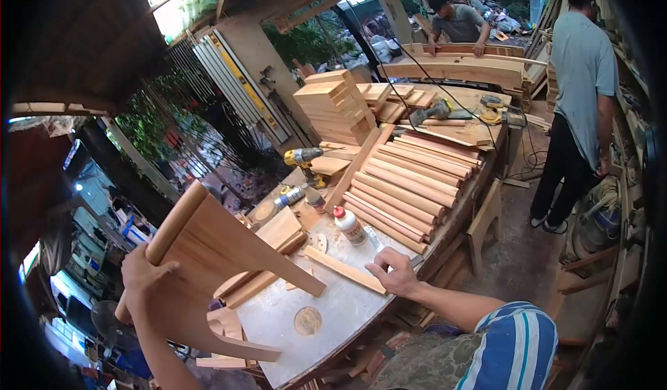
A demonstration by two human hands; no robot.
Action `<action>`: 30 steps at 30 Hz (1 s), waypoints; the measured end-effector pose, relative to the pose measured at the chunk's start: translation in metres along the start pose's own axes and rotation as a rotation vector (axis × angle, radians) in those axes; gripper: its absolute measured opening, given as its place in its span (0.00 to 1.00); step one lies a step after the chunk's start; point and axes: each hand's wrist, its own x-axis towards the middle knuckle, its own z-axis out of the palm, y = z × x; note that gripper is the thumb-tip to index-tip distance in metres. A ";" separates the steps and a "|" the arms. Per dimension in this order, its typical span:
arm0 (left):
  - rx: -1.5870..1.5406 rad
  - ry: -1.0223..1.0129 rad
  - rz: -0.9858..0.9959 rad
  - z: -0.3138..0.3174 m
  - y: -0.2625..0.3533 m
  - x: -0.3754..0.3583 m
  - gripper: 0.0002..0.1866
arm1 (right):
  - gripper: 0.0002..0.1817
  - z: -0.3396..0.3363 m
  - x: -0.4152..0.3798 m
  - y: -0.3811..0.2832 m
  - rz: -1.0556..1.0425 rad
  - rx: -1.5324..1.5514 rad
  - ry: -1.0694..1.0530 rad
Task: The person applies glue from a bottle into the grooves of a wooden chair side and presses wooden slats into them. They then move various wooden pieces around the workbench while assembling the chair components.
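Note:
My left hand [147, 282] grips a wooden leg panel [226, 240] by its rounded edge rail. The panel is tilted, with an arched cutout between two legs that reach toward the grey work surface [278, 334]. My right hand [392, 270] is closed above the near edge of the table; what its fingers hold, if anything, is hidden. Beside it lie a flat metallic piece [375, 240] and a narrow wood strip [344, 270]. A white glue bottle [349, 226] with a red cap stands just beyond them.
Rounded wooden rods [410, 174] lie in a row behind the bottle, near stacked boards [337, 105]. A yellow drill [304, 160] stands at the table's left side. One person [583, 91] stands at right; another person [455, 25] leans over curved wood at the back.

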 end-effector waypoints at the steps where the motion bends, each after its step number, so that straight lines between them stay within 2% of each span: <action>1: 0.008 0.058 0.012 0.000 0.001 -0.001 0.38 | 0.12 0.003 -0.005 -0.002 0.019 -0.007 -0.013; 4: 0.023 0.071 0.004 0.007 -0.003 0.001 0.37 | 0.11 0.006 -0.002 -0.003 0.133 -0.001 -0.028; 8: 0.051 0.066 -0.040 0.002 0.005 -0.002 0.38 | 0.08 0.015 0.010 -0.014 0.116 -0.033 -0.082; 11: 0.076 0.090 -0.072 0.009 -0.001 -0.002 0.37 | 0.12 0.028 0.021 -0.028 0.166 0.018 -0.110; 13: -0.042 0.117 -0.045 0.002 0.010 -0.011 0.36 | 0.17 0.038 0.024 -0.033 0.072 0.015 -0.146; 15: -0.046 0.101 -0.097 -0.006 0.024 -0.019 0.34 | 0.18 0.050 0.027 -0.037 0.074 0.071 -0.156; 19: 0.013 0.112 0.013 0.001 0.010 -0.012 0.31 | 0.22 0.067 0.029 -0.038 0.136 0.138 -0.183; 25: 0.026 0.114 0.023 0.008 0.005 -0.016 0.34 | 0.24 0.079 0.042 -0.049 0.159 0.263 -0.225; 27: 0.038 0.304 0.121 0.021 0.000 -0.018 0.35 | 0.25 0.082 0.043 -0.048 0.166 0.274 -0.224; 30: 0.028 0.276 0.091 0.020 0.002 -0.017 0.36 | 0.24 0.090 0.047 -0.044 0.150 0.246 -0.272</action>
